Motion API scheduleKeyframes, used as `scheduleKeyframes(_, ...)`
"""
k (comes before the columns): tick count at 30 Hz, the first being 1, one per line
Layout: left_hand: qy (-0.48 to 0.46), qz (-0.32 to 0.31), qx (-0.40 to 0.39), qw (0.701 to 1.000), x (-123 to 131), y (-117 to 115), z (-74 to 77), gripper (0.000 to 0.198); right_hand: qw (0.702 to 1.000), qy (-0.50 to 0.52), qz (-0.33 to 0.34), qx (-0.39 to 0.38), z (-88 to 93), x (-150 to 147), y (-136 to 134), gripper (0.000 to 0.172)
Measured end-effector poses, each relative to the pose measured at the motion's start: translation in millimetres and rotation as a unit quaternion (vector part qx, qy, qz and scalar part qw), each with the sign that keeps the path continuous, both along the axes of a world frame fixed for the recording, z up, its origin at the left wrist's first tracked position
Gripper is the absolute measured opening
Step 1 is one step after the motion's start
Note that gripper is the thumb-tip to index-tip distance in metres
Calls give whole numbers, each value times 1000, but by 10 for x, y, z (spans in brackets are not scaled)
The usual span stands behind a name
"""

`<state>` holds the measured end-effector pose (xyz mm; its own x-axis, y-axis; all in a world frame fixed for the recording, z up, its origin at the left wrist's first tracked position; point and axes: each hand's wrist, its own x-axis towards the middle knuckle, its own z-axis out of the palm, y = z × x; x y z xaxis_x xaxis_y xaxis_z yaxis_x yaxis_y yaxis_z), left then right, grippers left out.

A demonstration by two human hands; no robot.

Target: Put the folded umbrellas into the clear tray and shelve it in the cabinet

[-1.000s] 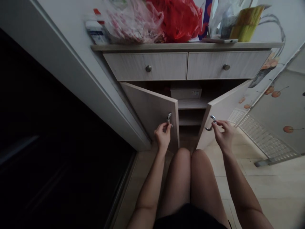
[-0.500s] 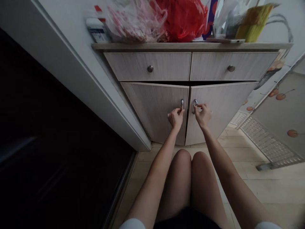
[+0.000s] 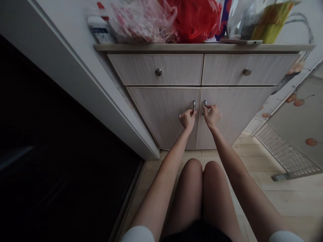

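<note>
A pale wood-grain cabinet has two doors, both shut. The left door (image 3: 161,117) and right door (image 3: 234,117) meet at a narrow seam. My left hand (image 3: 187,120) pinches the small metal handle (image 3: 194,105) of the left door. My right hand (image 3: 212,116) grips the matching metal handle (image 3: 205,104) of the right door. Above the doors sit a left drawer (image 3: 155,70) and a right drawer (image 3: 249,70), both closed, each with a round metal knob. The cabinet's interior is hidden.
The cabinet top (image 3: 202,47) holds a red plastic bag (image 3: 194,22), a pink-printed bag (image 3: 141,23), a white box (image 3: 99,30) and a flat phone-like device (image 3: 241,41). A white door frame (image 3: 101,90) and dark opening lie left; a cherry-patterned panel (image 3: 297,117) stands right.
Both cabinet doors have swung from partly open to shut. My hands have moved inward and closer together with the handles. The view has shifted slightly.
</note>
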<state>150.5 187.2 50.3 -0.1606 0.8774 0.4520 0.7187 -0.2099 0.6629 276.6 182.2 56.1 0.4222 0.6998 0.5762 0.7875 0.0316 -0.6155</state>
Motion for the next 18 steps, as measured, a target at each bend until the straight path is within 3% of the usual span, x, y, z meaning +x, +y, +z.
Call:
scheduleKeyframes(9,-29,-1,0,1000,21,155,-9,12,1000,19,5,6,25,-15,118,38)
scheduleKeyframes(18,-43,-19,-14,999,26,199,17,15,997,40,51,34,-38,39,208,37)
